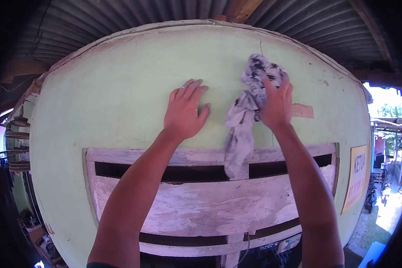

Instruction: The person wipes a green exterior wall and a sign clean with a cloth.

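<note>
A crumpled cloth (241,118), whitish-grey with dark printed patches, is pressed to the pale green wall (120,98) by my right hand (277,98). Its long loose end hangs down over the top of the wooden frame (201,156). My fingers lie bent over the bunched upper part, and the palm side is hidden. To the left of the cloth, my left hand (185,109) rests against the wall with fingers stretched and thumb apart, holding nothing. Light specks show on its fingers.
Whitish worn boards with dark gaps sit below my hands. A small brownish patch (303,111) is on the wall right of my right hand. A sign (355,174) hangs at the right, a birdcage (18,143) at the left. Corrugated roofing (174,13) spans overhead.
</note>
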Demonstrator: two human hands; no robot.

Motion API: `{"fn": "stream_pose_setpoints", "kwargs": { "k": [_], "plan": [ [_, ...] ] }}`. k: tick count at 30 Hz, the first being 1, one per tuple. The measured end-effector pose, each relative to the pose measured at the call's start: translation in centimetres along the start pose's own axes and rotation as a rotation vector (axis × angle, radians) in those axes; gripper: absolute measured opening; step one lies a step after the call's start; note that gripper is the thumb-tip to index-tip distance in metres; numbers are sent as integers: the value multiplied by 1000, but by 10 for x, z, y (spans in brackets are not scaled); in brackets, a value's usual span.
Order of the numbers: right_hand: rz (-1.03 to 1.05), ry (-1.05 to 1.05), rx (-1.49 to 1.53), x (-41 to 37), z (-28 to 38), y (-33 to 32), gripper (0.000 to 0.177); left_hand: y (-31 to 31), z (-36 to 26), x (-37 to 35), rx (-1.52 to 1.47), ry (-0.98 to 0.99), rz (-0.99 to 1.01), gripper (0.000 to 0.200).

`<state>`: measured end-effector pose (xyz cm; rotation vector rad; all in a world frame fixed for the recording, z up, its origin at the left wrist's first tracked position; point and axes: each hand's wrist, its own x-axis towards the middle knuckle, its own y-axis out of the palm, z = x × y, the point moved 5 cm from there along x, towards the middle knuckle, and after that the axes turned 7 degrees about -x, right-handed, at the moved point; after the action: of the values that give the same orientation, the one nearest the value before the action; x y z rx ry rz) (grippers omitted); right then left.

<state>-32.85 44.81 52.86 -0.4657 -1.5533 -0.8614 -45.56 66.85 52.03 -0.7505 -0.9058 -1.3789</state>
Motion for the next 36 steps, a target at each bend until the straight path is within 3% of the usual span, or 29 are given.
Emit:
{"fn": "stream_pose_setpoints", "kwargs": {
  "k": [4,8,10,14,16,18,19,21,23,25,28,32,36],
  "plan": [
    [-36,219,180,21,-51,28,84,2,-9,-5,63,-23,-3,45],
    [-108,233,245,14,2,40,86,5,-11,-5,71,-17,-39,49],
    [-203,33,131,19,49,44,88,8,-10,-7,68,-11,-37,52],
    [-227,-118,285,72,124,61,83,4,-5,-3,-21,-92,15,64],
    [-112,-228,443,110,169,75,78,-2,0,-8,64,-143,-4,67],
    [-47,-354,399,141,222,85,70,-4,6,-11,201,-230,-19,74],
    [-54,-358,405,151,246,85,70,-2,12,-10,133,-302,-8,78],
    [-57,-573,234,158,284,88,63,-5,15,-11,151,-283,-14,79],
    [-44,-547,249,161,276,86,64,-14,20,-4,177,-246,-47,81],
    [-12,-428,247,175,243,91,68,-15,40,-2,268,-298,164,79],
    [0,-127,49,202,144,102,64,-34,78,-1,246,-313,42,74],
    [55,246,-82,210,27,100,55,-62,116,-14,309,-329,38,70],
    [97,241,-87,224,41,93,56,-58,108,-15,311,-305,-17,71]
  ]
}}
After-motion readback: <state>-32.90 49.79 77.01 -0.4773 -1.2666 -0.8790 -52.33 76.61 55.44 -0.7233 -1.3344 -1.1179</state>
